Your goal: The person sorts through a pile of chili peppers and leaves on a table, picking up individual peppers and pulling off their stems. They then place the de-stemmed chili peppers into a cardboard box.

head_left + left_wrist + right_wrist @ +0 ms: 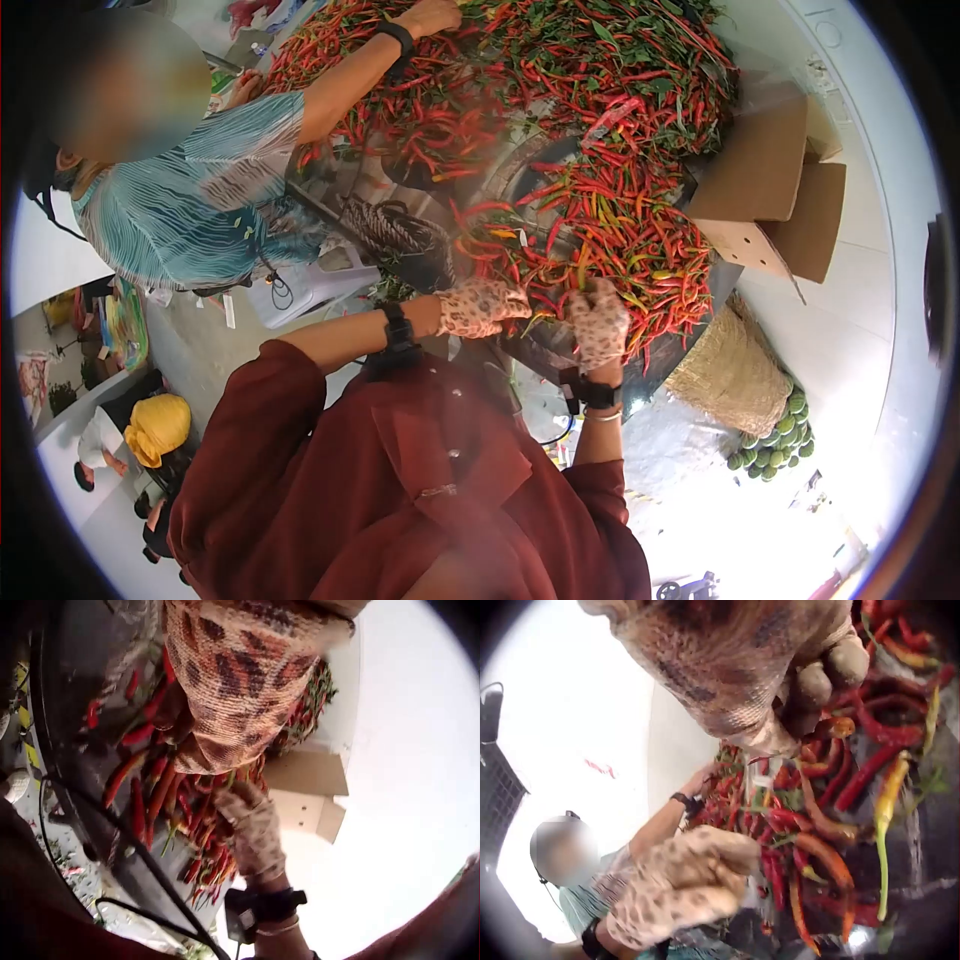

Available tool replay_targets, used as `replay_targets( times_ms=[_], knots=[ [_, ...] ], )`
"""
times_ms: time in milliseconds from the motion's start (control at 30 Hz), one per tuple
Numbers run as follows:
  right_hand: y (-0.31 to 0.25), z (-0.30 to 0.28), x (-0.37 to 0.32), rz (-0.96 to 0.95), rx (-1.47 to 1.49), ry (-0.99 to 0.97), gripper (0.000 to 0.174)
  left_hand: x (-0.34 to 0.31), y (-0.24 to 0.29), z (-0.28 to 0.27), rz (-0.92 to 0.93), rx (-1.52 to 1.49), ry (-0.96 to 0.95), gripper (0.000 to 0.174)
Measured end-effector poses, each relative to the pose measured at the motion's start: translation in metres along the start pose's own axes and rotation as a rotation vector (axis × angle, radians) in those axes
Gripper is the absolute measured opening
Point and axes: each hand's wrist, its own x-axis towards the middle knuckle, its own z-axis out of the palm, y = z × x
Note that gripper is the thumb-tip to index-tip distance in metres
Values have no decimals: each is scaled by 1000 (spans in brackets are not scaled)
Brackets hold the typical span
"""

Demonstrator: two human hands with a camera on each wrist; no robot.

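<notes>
At the near edge of the heaped red chilies point(610, 240), the right hand point(598, 325) curls its fingers point(829, 671) onto them, apparently pinching one. The left hand point(480, 308) has its fingers bunched together; whether it holds anything cannot be determined. Cardboard boxes point(770, 180) lie beyond.

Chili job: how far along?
Done: no finished batch shows, and the insides of the cardboard boxes are out of view. In hand: the left hand and right hand, both gloved, grip chilies at the heap's near edge. Left: seemingly most of it, since the heap, with leaves mixed in, stretches far past both hands.
</notes>
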Motion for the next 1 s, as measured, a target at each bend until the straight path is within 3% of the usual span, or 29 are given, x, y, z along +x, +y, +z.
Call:
replay_targets(
  times_ms=[67,133,200,300,367,400,433,467,500,533,567,667,733,867,933,1000],
  knots=[
    [-6,-33,3,98,-15,73,27,10,2,6,79,13,43,59],
    [7,-47,6,100,114,293,27,19,1,3,-4,99,-78,65],
    [-3,-69,5,253,99,373,31,20,-5,12,17,134,-66,58],
    [19,-57,-4,217,238,413,34,13,-19,21,-39,27,-21,39],
    [45,-29,-14,17,70,265,37,12,-15,6,-114,44,-77,35],
    [56,-14,-20,21,71,268,37,11,-14,2,-193,57,-129,31],
    [64,4,-26,-7,-43,131,36,3,-28,18,-205,-229,21,24],
    [66,15,-29,-37,-156,-6,35,-1,-28,12,-204,-228,21,24],
    [56,17,-28,-39,-156,-4,35,-3,-25,1,-210,-68,29,23],
    [39,17,-24,139,-209,-72,38,-6,-25,-5,-216,93,39,22],
    [26,19,-21,316,-260,-138,41,-12,-34,1,-239,22,82,21],
    [3,31,-10,266,-302,-238,45,-18,-27,-21,-237,142,83,20],
    [-3,49,-4,164,-287,-169,43,-27,-41,-9,-263,135,128,22],
    [-17,64,11,57,-229,-231,40,-31,-43,-7,-224,71,208,30],
    [-26,73,14,-84,-196,-203,36,-36,-42,-7,-290,-123,231,29],
    [-23,76,12,-82,-163,-263,33,-46,-40,-7,-340,-215,239,29]
  ],
)
